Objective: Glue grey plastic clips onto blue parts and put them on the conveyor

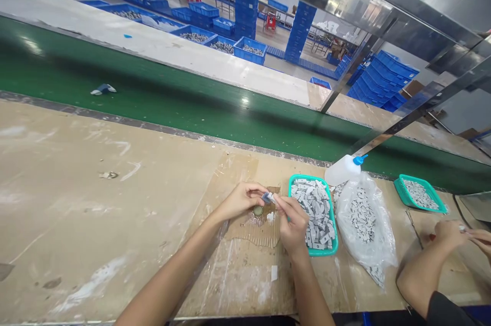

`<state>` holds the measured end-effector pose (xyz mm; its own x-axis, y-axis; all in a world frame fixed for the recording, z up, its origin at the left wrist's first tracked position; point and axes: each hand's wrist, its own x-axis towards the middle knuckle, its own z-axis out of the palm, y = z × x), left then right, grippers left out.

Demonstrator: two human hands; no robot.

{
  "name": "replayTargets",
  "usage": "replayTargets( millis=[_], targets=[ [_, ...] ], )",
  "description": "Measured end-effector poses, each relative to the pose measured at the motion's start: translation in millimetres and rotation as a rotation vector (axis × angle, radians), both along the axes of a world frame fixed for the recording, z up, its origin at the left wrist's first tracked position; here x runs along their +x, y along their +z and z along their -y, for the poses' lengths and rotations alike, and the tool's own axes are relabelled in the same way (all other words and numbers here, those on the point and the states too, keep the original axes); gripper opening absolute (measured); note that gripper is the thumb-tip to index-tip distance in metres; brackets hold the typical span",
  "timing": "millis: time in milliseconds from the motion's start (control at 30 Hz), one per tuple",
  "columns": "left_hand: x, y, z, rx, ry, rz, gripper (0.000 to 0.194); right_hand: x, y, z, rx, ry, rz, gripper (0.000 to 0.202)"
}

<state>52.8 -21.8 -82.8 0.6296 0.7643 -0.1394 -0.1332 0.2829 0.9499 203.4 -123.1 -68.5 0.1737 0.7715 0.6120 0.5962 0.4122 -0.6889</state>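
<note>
i have the left hand (241,199) and the right hand (294,223) close together, thumbs and fingers of both pinched on one small blue-and-white part (267,196), the left at its dark side and the right at its pale end. i can't tell whether it is a single piece or two pressed together; the fingers cover too much. the part is held above a torn sheet of ridged cardboard (251,234), near a small round disc (258,210). nearer me, a white scrap (274,273) lies on the worn, paper-covered table (134,188).

just right of the right hand i see a green basket (322,253) heaped with flat pale grey pieces (314,208). beside it a clear plastic bag (385,257) of similar small bits lies on the table, and behind the bag is a white bottle (339,171) with a blue cap (359,160), tilted in my view. farther right is a second green basket (402,197), also filled, and nearer the edge a co-worker's hands (450,234) hold something small and pale.

past the table runs a green belt (172,95), with one blue-and-white item (103,89) on it, well to the left. beyond the belt i make out a pale ledge (153,44), blue bins (249,56) of small parts, tall stacks of blue crates (245,8) and a red stool (270,22).
</note>
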Motion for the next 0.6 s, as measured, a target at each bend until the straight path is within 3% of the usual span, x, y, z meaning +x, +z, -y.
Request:
replayTargets(
  millis=[367,600],
  targets=[
    [2.4,10.8,8.7,0.004,0.053,-0.093,0.025,1.6,-9.4,-4.7,0.031,0.042,0.024,0.047],
    [5.3,16.5,13.5,0.05,0.117,-0.127,0.022,1.6,-24.1,-6.1,-0.001,0.051,0.069,0.05]
  ],
)
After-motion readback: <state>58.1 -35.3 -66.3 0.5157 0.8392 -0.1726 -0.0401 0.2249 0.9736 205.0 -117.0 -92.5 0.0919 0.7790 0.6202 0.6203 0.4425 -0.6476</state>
